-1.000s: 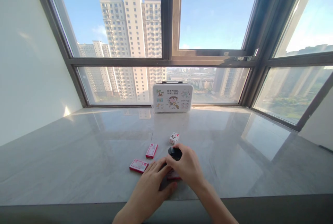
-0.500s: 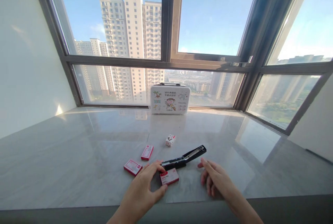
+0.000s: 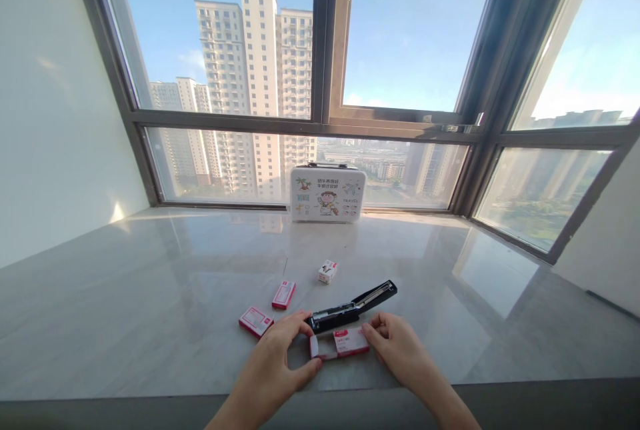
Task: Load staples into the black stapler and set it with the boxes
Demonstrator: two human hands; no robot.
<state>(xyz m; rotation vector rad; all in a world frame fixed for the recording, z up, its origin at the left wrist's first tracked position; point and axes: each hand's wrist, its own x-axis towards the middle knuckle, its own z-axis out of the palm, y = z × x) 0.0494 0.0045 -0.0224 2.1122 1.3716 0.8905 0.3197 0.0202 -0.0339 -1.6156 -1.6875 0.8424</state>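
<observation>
A small red-and-white staple box (image 3: 351, 341) lies on the ledge, slid partly open so that its pale inner tray (image 3: 325, 347) shows on the left. My left hand (image 3: 275, 357) is closed around the tray end, thumb in front and fingers behind. At the other end, my right hand (image 3: 395, 343) pinches the printed sleeve between thumb and fingers. Just behind the box rests a black stapler (image 3: 333, 317), its top arm swung open toward the right. Whether staples lie in the tray I cannot make out.
Two more red-and-white boxes, one nearer (image 3: 256, 321) and one farther (image 3: 284, 295), lie left of the stapler. A small white box (image 3: 328, 271) sits behind it. A white printed case (image 3: 328, 195) stands against the window. The stone ledge (image 3: 150, 323) ends at a front edge near my wrists.
My right hand has moved left and taken hold of the staple box's right end. The sleeve has slid right, exposing the inner tray, while my left hand has stayed put.
</observation>
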